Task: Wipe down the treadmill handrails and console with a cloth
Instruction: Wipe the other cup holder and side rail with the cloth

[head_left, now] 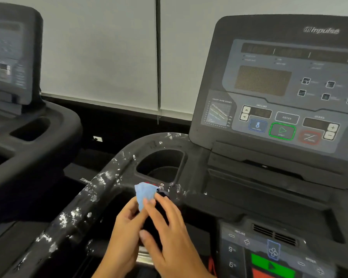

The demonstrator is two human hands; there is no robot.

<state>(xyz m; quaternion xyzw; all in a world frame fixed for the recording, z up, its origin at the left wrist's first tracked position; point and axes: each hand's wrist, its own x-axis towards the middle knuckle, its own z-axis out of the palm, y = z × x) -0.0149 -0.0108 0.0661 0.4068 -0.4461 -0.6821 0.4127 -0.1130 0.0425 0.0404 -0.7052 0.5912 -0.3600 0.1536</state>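
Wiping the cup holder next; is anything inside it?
Nothing shows in the cup holder, only its dark, curved inner wall. The near part of its floor is hidden behind the front rim.

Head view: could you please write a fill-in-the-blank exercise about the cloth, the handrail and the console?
The left hand and the right hand hold a cloth coloured ____.
The handrail is speckled with ____ flecks.
The start button on the console has a ____ outline.
Missing words: blue; white; green.

The left hand (126,235) and right hand (170,235) are bare, with short, unpainted fingernails (142,235).
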